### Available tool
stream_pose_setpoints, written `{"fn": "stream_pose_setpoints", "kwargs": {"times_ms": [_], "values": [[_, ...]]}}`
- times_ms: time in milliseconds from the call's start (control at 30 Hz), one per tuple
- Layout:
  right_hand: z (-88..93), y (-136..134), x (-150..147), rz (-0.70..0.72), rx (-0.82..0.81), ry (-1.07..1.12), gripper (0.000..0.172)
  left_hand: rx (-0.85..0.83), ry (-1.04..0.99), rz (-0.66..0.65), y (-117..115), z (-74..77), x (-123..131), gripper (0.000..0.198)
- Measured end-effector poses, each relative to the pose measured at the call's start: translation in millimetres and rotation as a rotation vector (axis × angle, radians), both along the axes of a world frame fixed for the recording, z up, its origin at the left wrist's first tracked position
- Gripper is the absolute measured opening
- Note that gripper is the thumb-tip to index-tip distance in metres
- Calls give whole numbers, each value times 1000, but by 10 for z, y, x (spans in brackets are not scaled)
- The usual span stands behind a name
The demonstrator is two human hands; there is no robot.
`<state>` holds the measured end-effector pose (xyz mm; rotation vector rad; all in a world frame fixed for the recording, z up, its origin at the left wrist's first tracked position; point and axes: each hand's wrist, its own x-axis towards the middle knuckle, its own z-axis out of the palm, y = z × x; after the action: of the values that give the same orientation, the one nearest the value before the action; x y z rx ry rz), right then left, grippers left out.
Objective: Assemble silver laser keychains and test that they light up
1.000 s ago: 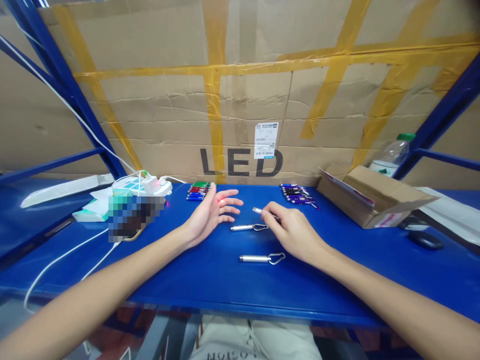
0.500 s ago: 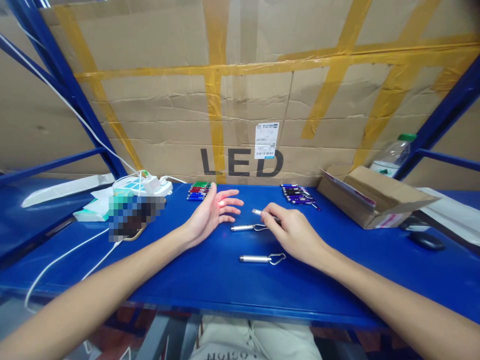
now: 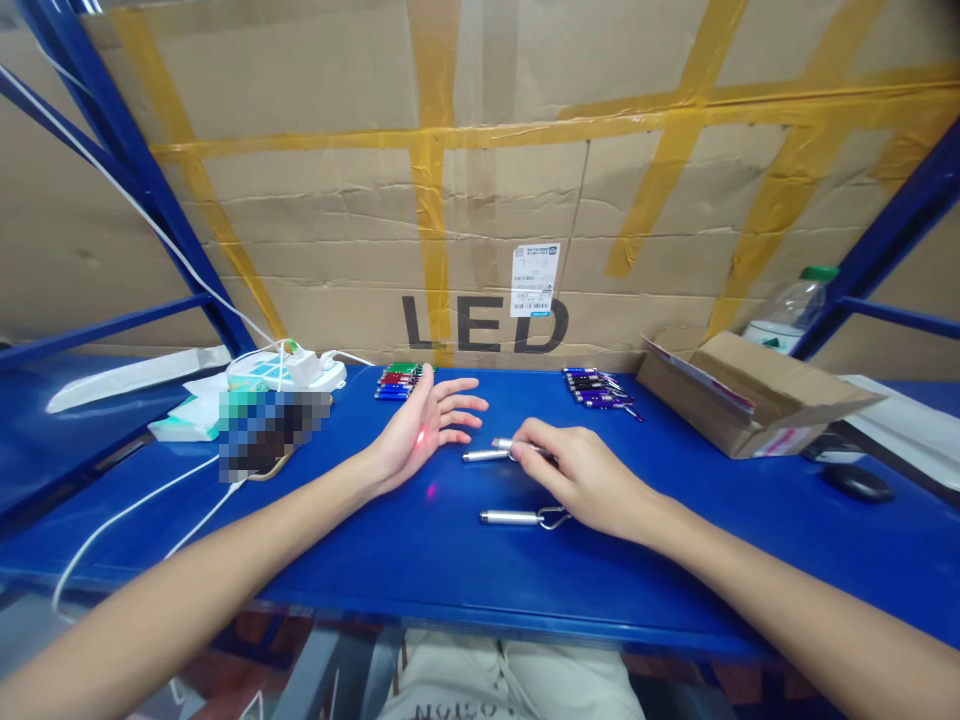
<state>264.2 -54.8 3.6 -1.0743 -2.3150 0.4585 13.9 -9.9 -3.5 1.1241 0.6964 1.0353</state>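
Observation:
Between the thumb and fingers of my right hand (image 3: 574, 465) is a silver laser pointer (image 3: 502, 443), its tip aimed left. A red spot of light falls on the palm of my left hand (image 3: 416, 430), which is held up open with its fingers spread and nothing in it. A fainter pink spot shows on the blue table (image 3: 390, 560). Just below the held pointer lies a second silver pointer (image 3: 484, 456), its right end hidden by my right hand. Nearer to me rests a third silver pointer (image 3: 510, 518) with a carabiner clip at its right end.
Behind my left hand lie several green, red and blue pens (image 3: 394, 382). Several purple and black ones (image 3: 600, 388) lie back right. An open cardboard box (image 3: 757, 390), a black mouse (image 3: 856, 481) and a bottle (image 3: 791, 305) stand right. A power strip (image 3: 330, 375) and cables are left.
My right hand has moved slightly left and down with the pointer. The red spot has shifted from my left fingers to the lower palm.

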Motion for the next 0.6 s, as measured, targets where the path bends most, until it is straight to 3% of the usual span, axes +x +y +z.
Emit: {"fn": "stream_pose_setpoints", "kwargs": {"times_ms": [100, 333, 600], "values": [[10, -36, -10, 105, -20, -3, 29, 3, 6, 9, 9, -1, 4, 73], [-4, 23, 21, -85, 39, 40, 30, 8, 16, -6, 4, -1, -3, 71], [-43, -6, 11, 40, -29, -49, 27, 9, 14, 0, 1, 4, 3, 72]]}}
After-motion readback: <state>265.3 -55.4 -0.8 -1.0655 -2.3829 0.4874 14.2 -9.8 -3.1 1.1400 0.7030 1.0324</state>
